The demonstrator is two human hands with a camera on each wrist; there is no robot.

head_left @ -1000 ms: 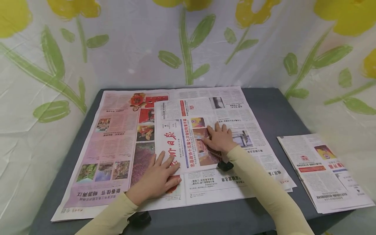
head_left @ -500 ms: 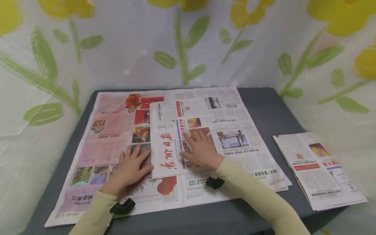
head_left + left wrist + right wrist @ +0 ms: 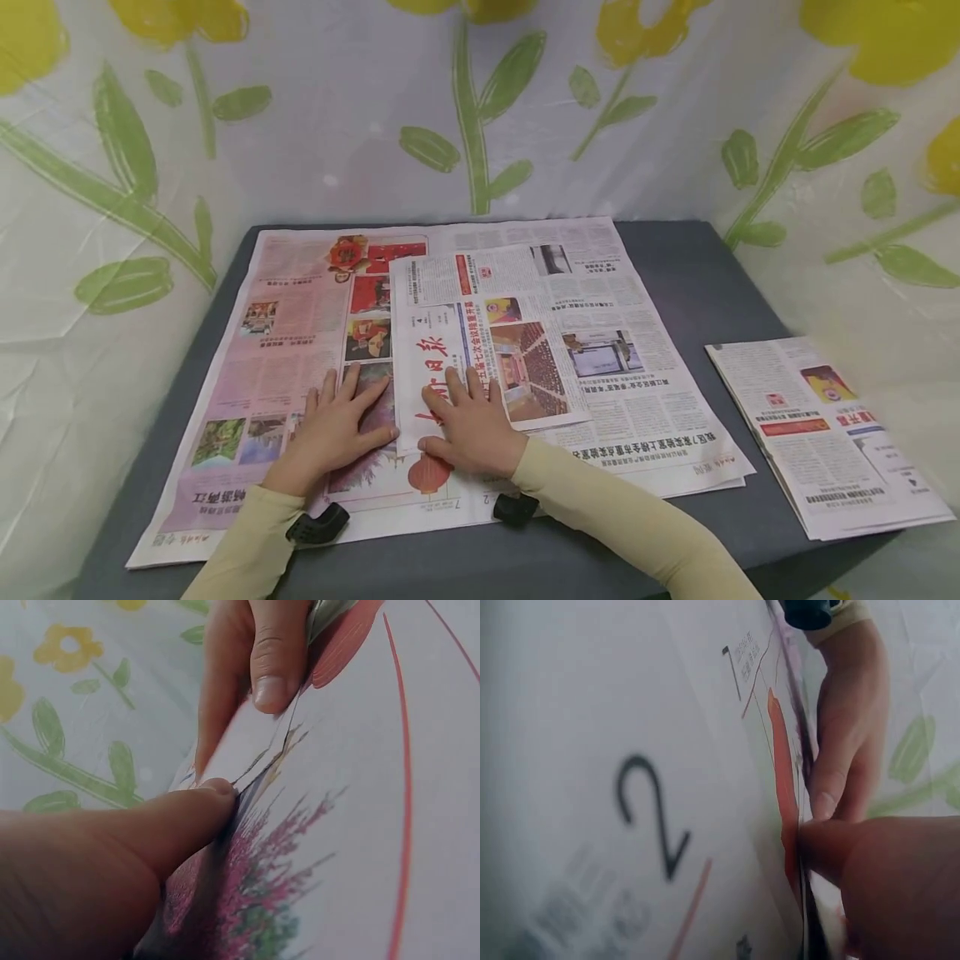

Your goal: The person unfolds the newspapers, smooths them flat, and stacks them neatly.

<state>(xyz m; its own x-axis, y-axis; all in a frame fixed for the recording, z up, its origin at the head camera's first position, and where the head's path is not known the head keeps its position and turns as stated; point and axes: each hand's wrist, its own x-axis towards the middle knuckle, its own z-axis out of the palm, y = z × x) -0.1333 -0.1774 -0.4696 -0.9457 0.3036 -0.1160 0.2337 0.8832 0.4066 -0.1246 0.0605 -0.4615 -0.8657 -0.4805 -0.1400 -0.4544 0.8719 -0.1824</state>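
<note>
A folded newspaper (image 3: 525,375) with a red masthead lies on a larger spread newspaper (image 3: 300,283). My left hand (image 3: 337,429) rests with spread fingers on the spread newspaper's dark flower picture. Its thumb tip reaches the left edge of the folded newspaper. On the lower left part of the folded newspaper, my right hand (image 3: 476,425) lies with fingers extended, covering part of the masthead. Both wrist views show the two thumbs close to the paper surface; in the left wrist view, the left thumb (image 3: 187,817) touches the sheet near the folded edge.
To the right, a stack of folded newspapers (image 3: 817,442) overhangs the front edge of the dark grey table (image 3: 675,275). A white curtain (image 3: 337,150) with painted yellow flowers surrounds the table at the back and sides.
My right hand has slid left across the folded newspaper, from its picture to its masthead. My left hand has moved left off the folded newspaper onto the spread one. The folded newspaper looks unmoved.
</note>
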